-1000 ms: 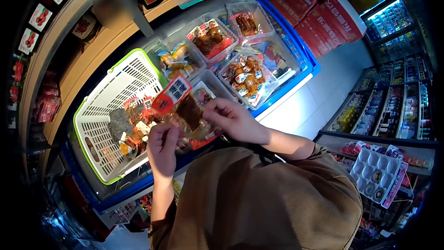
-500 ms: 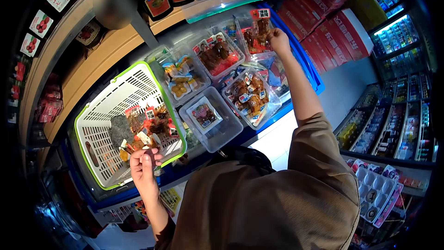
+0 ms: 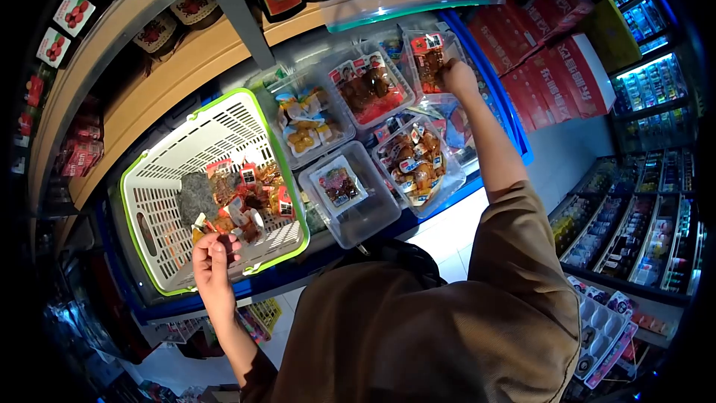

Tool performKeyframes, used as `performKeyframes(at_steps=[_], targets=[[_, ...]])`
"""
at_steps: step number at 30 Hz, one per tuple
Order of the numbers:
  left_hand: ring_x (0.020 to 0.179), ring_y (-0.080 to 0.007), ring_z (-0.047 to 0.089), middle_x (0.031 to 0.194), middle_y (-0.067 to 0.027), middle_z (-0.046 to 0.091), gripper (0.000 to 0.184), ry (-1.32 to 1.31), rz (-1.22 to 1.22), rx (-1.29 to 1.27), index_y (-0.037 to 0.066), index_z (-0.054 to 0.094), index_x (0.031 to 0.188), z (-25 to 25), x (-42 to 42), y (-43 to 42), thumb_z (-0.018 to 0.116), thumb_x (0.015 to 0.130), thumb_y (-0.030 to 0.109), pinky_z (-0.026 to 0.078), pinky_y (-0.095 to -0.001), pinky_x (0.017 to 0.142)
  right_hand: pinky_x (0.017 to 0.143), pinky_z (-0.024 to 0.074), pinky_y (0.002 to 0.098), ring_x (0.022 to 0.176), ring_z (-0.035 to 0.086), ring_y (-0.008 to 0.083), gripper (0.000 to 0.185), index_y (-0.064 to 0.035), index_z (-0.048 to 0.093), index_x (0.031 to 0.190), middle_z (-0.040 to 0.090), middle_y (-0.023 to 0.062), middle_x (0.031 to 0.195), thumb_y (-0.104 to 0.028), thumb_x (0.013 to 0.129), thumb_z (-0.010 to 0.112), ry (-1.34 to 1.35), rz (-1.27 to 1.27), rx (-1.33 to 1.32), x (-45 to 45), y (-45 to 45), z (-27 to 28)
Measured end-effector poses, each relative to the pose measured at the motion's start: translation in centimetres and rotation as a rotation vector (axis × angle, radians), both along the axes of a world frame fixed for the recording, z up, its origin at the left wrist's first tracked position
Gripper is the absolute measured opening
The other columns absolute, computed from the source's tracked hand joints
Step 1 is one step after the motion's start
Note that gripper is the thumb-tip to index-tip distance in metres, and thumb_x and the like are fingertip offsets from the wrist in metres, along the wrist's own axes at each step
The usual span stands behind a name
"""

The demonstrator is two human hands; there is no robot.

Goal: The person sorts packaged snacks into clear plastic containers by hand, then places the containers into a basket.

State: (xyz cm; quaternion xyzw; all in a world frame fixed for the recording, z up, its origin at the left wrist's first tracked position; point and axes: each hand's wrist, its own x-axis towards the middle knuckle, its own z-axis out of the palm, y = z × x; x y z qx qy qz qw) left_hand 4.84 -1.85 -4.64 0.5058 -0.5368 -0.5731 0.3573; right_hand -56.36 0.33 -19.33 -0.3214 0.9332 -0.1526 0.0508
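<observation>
"How is the right hand (image 3: 461, 80) being used?"

"By its fingertips, a packet with red label (image 3: 429, 63) is gripped at the side. It is seen within the far tub (image 3: 409, 52), which, among the tubs, stands farthest to the right of the basket (image 3: 153, 166). Perhaps the side is pinched so that the printed face is left uncovered."

"And the left hand (image 3: 212, 257)?"

"It is held at the near rim of the basket, with the fingers bent. A dark spot is seen at the fingertips, but whether something is gripped there cannot be told."

"What is contained in the basket?"

"Mixed packets (image 3: 246, 198) are gathered loosely, and beside them a grey thing (image 3: 196, 198) is found, which cannot be identified."

"Why are several tubs used?"

"It seems that the kinds are kept apart. Just right of the basket, yellow packets (image 3: 302, 134) are held in one tub, and in the near tub (image 3: 377, 216) a flat packet with pale edges (image 3: 339, 185) is laid. Farther from the basket, dark brown packets (image 3: 365, 89) and small brown packets (image 3: 418, 168) are placed separately. The tubs are grouped closely, probably so that all can be reached from one standing place."
</observation>
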Motion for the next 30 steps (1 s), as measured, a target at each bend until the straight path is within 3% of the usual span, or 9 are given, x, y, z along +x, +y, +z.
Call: performKeyframes(at_steps=[4, 8, 12, 14, 16, 20, 24, 27, 30], targets=[[0.088, -0.0146, 0.063, 0.101, -0.0102, 0.065, 0.027, 0.018, -0.013, -0.037, 0.001, 0.054, 0.114, 0.5, 0.3, -1.0, 0.055, 0.101, 0.025, 0.05, -0.0279, 0.076, 0.084, 0.0508, 0.0472, 0.095, 0.065, 0.0402, 0.029, -0.0034, 0.071, 0.098, 0.068, 0.025, 0.096, -0.025, 0.081, 0.062, -0.073, 0.187, 0.068, 0.2, 0.2, -1.4], [0.087, -0.014, 0.061, 0.1, -0.0102, 0.065, 0.025, 0.079, -0.025, -0.054, 0.001, 0.054, 0.117, 0.7, 0.5, -1.3, 0.055, 0.1, 0.02, 0.049, -0.0271, 0.076, 0.086, 0.0511, 0.0456, 0.097, 0.066, 0.0398, 0.04, -0.0009, 0.067, 0.106, 0.068, 0.0255, 0.1, -0.034, 0.084, 0.066, 0.029, 0.098, 0.015, 0.6, 0.4, -0.6], [0.088, -0.0121, 0.06, 0.099, -0.0081, 0.065, 0.028, -0.084, -0.062, -0.106, 0.0, 0.053, 0.121, 0.7, 2.2, -3.1, 0.058, 0.099, 0.017, 0.049, -0.0268, 0.078, 0.081, 0.0541, 0.0442, 0.098, 0.067, 0.0365, 0.047, 0.0, 0.061, 0.115, 0.069, 0.0229, 0.104, -0.04, 0.09, 0.062, 0.037, 0.149, -0.118, -0.2, 0.5, -1.0], [0.089, -0.0113, 0.059, 0.1, -0.0071, 0.066, 0.031, -0.23, -0.043, -0.09, -0.001, 0.056, 0.12, 0.7, 3.2, -5.1, 0.06, 0.097, 0.019, 0.049, -0.0267, 0.079, 0.077, 0.054, 0.0407, 0.09, 0.069, 0.0337, 0.046, 0.0023, 0.059, 0.119, 0.069, 0.0211, 0.101, -0.036, 0.092, 0.062, 0.07, 0.189, -0.25, 0.5, 1.7, 0.7], [0.089, -0.015, 0.063, 0.101, -0.009, 0.067, 0.033, -0.442, -0.155, -0.16, -0.001, 0.059, 0.118, -0.3, 4.3, -7.7, 0.063, 0.095, 0.02, 0.049, -0.0276, 0.081, 0.081, 0.0521, 0.0348, 0.092, 0.069, 0.0265, 0.042, 0.0028, 0.06, 0.118, 0.069, 0.0187, 0.1, -0.03, 0.094, 0.063, -0.025, 0.2, -0.293, 3.7, 2.8, 4.9], [0.095, -0.0315, 0.067, 0.101, -0.0185, 0.069, 0.034, -0.895, -0.535, -0.365, 0.006, 0.063, 0.119, -2.2, 1.9, -12.1, 0.06, 0.091, 0.022, 0.052, -0.0396, 0.083, 0.077, 0.0493, 0.0277, 0.086, 0.064, 0.0159, 0.027, 0.0014, 0.063, 0.111, 0.068, 0.0112, 0.095, -0.021, 0.096, 0.061, -0.165, 0.298, -0.52, 10.6, 5.8, 9.9], [0.098, -0.0337, 0.066, 0.107, -0.02, 0.068, 0.033, -1.1, -0.733, -0.263, 0.005, 0.065, 0.116, -7.6, -3.6, -16.1, 0.062, 0.085, 0.015, 0.052, -0.0403, 0.085, 0.071, 0.0462, 0.0222, 0.079, 0.055, 0.0078, 0.021, -0.0005, 0.065, 0.108, 0.064, 0.0015, 0.091, -0.018, 0.097, 0.061, -0.29, 0.318, -0.563, 16.2, 9.4, 12.7], [0.105, -0.0329, 0.064, 0.116, -0.0161, 0.066, 0.035, -1.06, -0.767, -0.498, 0.006, 0.063, 0.119, -14.5, -4.6, -17.9, 0.052, 0.085, 0.008, 0.051, -0.0431, 0.088, 0.072, 0.0443, 0.0213, 0.08, 0.054, 0.0073, 0.021, -0.0001, 0.065, 0.107, 0.063, 0.001, 0.092, -0.018, 0.097, 0.061, -0.427, 0.269, -0.55, 18.7, 12.0, 13.2], [0.108, -0.0327, 0.062, 0.12, -0.017, 0.064, 0.038, -1.265, -0.96, -0.382, 0.006, 0.061, 0.12, -14.0, -6.3, -18.1, 0.051, 0.083, 0.005, 0.051, -0.0434, 0.088, 0.077, 0.045, 0.0232, 0.086, 0.056, 0.0093, 0.02, 0.0002, 0.065, 0.107, 0.064, 0.0032, 0.096, -0.016, 0.096, 0.062, -0.392, 0.264, -0.559, 20.1, 14.2, 13.4]])
